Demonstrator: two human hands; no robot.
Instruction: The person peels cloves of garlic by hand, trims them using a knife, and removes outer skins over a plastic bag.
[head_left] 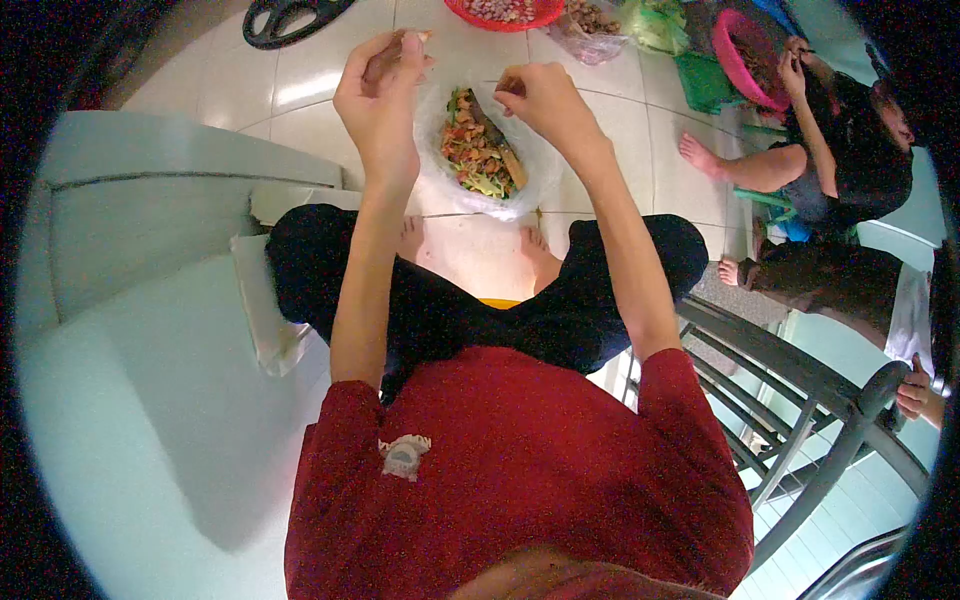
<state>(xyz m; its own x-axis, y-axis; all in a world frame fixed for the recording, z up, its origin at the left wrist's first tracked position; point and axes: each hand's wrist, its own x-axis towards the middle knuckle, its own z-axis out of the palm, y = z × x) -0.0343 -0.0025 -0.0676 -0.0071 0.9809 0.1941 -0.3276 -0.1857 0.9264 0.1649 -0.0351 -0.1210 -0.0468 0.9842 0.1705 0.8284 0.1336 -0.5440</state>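
While the pale tiled floor (620, 110) fills most of the top, the biggest single thing in view is the wearer's red shirt (530, 460), with one light patch on the chest, and below it come the dark trousers (460, 310), knees spread, two bare feet between them. Then there's one dark metal railing (760, 350) on the right and two other people over there: a seated person in black (850, 150), both hands up by a pink basket, and a second person (850, 290) in dark trousers, one hand at the rail. Both of the wearer's arms reach forward, roughly parallel, one either side of the open plastic bag (540, 190), which sits on the floor ahead of the feet. It holds a heap of mixed scraps (465, 150), too jumbled to count, plus one long brown piece (495, 140) along the right side. Up top I count one red basket (505, 14), one pink basket (745, 60), one black slotted thing (290, 20), one clear bag (590, 35) and one green bag (655, 25). The left hand (380, 90) is raised, fingers curled, grasping a small pale-orange piece (424, 36) at the tips. The right hand (545, 100) bends inward near the bag's upper edge, fingers curled and thumb close to them; can't tell if anything's in it.
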